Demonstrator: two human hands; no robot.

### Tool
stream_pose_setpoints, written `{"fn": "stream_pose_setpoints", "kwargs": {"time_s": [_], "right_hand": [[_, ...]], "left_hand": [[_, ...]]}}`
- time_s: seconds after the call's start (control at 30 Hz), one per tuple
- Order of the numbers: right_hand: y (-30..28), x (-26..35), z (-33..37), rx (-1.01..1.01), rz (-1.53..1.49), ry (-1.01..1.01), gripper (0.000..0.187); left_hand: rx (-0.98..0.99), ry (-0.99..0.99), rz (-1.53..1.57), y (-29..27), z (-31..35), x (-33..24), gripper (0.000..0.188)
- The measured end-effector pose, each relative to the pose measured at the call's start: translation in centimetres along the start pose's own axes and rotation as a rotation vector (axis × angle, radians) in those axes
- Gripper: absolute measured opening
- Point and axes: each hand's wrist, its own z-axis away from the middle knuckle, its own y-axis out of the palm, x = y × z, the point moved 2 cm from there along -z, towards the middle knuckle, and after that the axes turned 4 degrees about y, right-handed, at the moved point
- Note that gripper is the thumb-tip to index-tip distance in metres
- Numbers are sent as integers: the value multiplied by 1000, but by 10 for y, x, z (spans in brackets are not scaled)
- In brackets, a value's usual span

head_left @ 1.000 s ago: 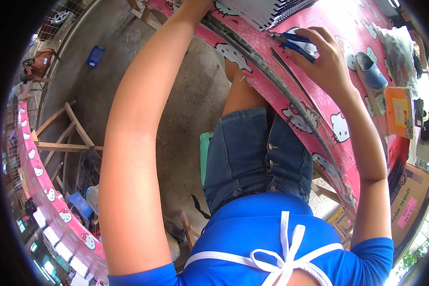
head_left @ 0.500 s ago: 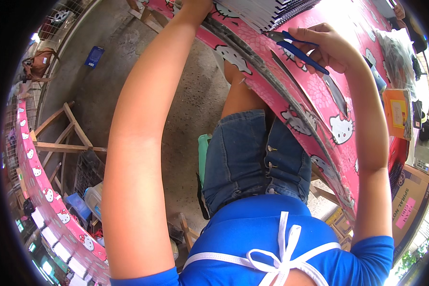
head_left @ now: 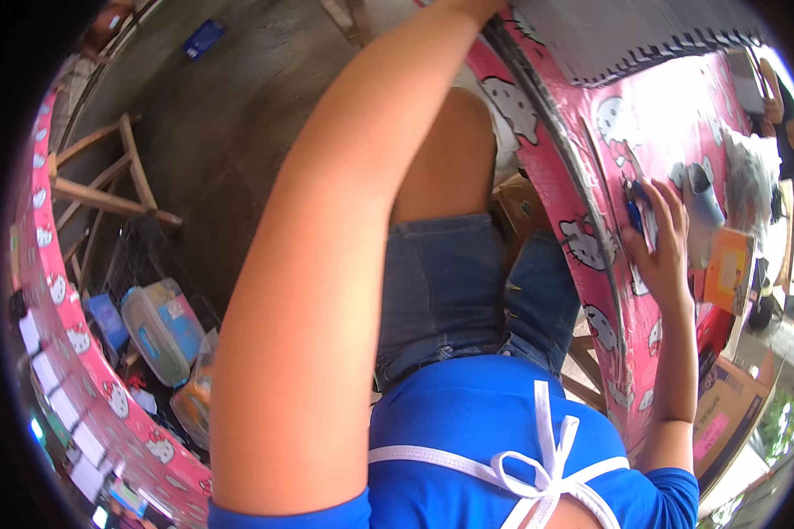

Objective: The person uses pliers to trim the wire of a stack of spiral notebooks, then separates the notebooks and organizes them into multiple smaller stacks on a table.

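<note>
My right hand (head_left: 663, 242) rests low over the table with its fingers stretched out. Beside its fingertips and thumb lie the blue-handled cutting pliers (head_left: 633, 210), partly hidden by the hand. My left hand (head_left: 485, 5) is at the top edge by the near corner of a stack of grey-white sheets (head_left: 626, 33); its fingers are cut off from sight. Along the stack's lower edge runs a row of black binding teeth (head_left: 662, 58). The stack lies on a table (head_left: 605, 331) with a pink cartoon-print cover.
Right of my right hand stand a grey-blue cylinder (head_left: 702, 198), a clear plastic bag (head_left: 750, 167) and an orange-yellow box (head_left: 729, 271). A cardboard carton (head_left: 730, 410) is lower right. Another person (head_left: 790, 123) is at the far right. Wooden trestle legs (head_left: 106, 198) and a plastic bin (head_left: 159, 326) are left.
My right hand has lowered the pliers to the table and its fingers have loosened from them. The sheet stack has turned and shifted right in view as the head view moved.
</note>
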Motion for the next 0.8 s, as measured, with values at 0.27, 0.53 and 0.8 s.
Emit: {"fn": "stream_pose_setpoints", "kwargs": {"time_s": [0.27, 0.53, 0.8], "right_hand": [[12, -6, 57, -84, -117, 231, 70], [10, -7, 57, -86, -84, 249, 69], [5, -13, 57, -112, -205, 276, 75]], "left_hand": [[37, -139, 242, -4, 1, -2, 77], [253, -171, 562, 1, 4, -2, 69], [272, -191, 554, 16, 8, -3, 73]]}}
